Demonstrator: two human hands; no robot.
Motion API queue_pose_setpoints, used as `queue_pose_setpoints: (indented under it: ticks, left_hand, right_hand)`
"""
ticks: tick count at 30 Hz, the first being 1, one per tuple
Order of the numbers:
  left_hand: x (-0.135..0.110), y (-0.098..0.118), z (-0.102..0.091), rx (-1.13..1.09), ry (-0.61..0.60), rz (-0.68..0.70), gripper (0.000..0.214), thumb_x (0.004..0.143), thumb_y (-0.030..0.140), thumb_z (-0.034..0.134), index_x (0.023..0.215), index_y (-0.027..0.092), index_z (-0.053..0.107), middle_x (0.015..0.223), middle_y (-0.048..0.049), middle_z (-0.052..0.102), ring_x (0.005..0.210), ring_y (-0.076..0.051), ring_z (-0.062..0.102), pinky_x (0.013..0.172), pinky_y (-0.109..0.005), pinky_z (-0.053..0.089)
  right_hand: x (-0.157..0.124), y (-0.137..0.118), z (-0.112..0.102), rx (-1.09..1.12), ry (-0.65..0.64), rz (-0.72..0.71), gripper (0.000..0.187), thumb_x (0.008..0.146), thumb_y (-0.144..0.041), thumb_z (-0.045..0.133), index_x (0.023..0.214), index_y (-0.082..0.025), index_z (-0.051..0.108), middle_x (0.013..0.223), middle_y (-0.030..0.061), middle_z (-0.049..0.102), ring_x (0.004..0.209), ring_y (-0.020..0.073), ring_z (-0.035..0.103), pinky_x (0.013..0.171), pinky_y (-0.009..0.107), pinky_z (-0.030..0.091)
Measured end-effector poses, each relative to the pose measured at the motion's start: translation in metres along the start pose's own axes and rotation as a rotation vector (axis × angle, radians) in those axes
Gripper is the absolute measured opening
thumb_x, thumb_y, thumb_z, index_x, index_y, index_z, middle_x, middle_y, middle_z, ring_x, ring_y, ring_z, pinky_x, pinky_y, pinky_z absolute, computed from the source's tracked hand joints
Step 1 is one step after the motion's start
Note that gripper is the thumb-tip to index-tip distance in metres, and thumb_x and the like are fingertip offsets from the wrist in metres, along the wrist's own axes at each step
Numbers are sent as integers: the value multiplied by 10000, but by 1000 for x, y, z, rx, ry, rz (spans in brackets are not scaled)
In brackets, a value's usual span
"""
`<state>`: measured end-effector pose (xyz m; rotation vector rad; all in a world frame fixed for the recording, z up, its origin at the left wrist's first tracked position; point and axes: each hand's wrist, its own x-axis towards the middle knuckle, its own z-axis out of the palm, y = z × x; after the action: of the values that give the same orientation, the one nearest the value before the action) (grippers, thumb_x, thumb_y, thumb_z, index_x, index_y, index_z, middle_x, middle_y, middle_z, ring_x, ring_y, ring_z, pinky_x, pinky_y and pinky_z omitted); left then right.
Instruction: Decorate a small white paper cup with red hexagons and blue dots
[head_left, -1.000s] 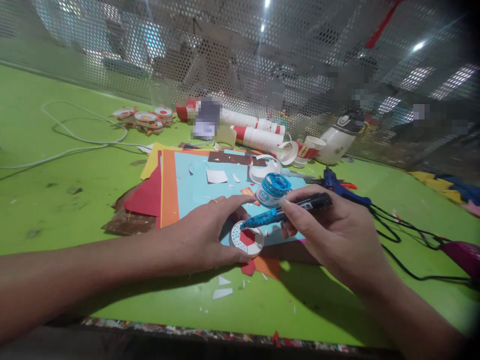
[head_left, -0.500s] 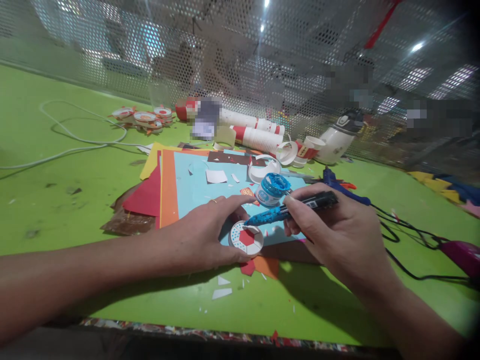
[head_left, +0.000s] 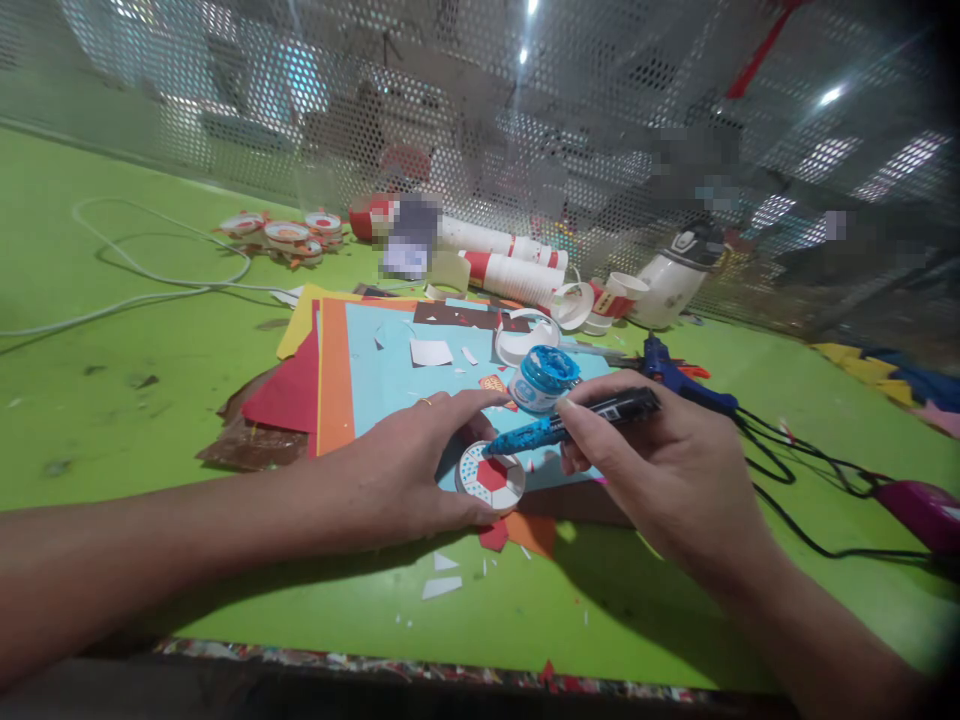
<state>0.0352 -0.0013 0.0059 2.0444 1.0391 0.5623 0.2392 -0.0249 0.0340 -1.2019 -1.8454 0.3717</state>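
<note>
My left hand (head_left: 409, 465) grips a small round white disc (head_left: 493, 477) between thumb and fingers. A red hexagon fills the disc's middle, with thin lines running out to the rim and blue dots on its left sections. In my right hand (head_left: 667, 470) is a black marker (head_left: 611, 408), held like a pen, its front part smeared with blue paint. The marker's tip meets or nearly meets the disc's upper left; actual contact is hard to tell. Just behind the marker stands an uncapped paint jar (head_left: 537, 392), blue paint around its mouth.
Under the work lie coloured paper sheets (head_left: 334, 385) and white scraps (head_left: 442, 587) on the green table (head_left: 187, 400). Stacked paper cups (head_left: 517, 280), decorated discs (head_left: 287, 234) and a white kettle (head_left: 671, 280) stand behind. A blue glue gun (head_left: 667, 370) with black cord lies at right.
The marker and my right hand have shifted slightly left, its tip moving a little over the disc's upper left. My left hand keeps its hold.
</note>
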Motion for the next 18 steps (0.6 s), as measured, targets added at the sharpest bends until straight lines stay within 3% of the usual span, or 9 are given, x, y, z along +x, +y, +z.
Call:
queue_pose_setpoints:
  ticks: [10,18]
  left_hand:
    - [1,0,-1,-9,-8,-29,713,711,319,758,1362,205,493,1148,-73,663,1004,-257,623,848,-369,488]
    - [-1,-4,0,4,-7,-36,853,712,368,775,1455,245,375,1164,-77,660,985,-263,619,875,-386,474]
  right_hand:
    - [0,-1,0,-22,-12,-1,99,863,-260,651,786,-201,638,553,-53,615,479,79,555,486,179,467]
    - [-1,-1,-5,6,123,41,185,879,-358,649,756,-221,636,541,-37,577,457,101,511,438,229,418]
